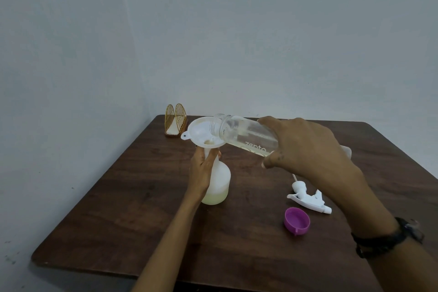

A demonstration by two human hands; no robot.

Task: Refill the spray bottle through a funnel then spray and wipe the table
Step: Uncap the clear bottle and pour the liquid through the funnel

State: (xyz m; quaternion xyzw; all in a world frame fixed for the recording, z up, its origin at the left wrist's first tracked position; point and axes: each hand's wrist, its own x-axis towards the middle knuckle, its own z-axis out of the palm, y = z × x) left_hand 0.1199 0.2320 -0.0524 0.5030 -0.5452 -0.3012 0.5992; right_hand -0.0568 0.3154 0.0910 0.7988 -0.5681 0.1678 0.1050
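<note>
Spray bottle (219, 180), translucent, in left grip (201, 168); right grip (305, 147) tilts clear bottle (241, 136).

The spray bottle (219, 182) stands on the bench (142, 208), left of centre, with the funnel (203, 134) in its neck. A tilted bottle (246, 136) reaches over the funnel from the right. The rack (175, 119) sits behind at the far left corner. The sprayer (308, 198) lies to the right, the cap (297, 220) just before it.
</note>
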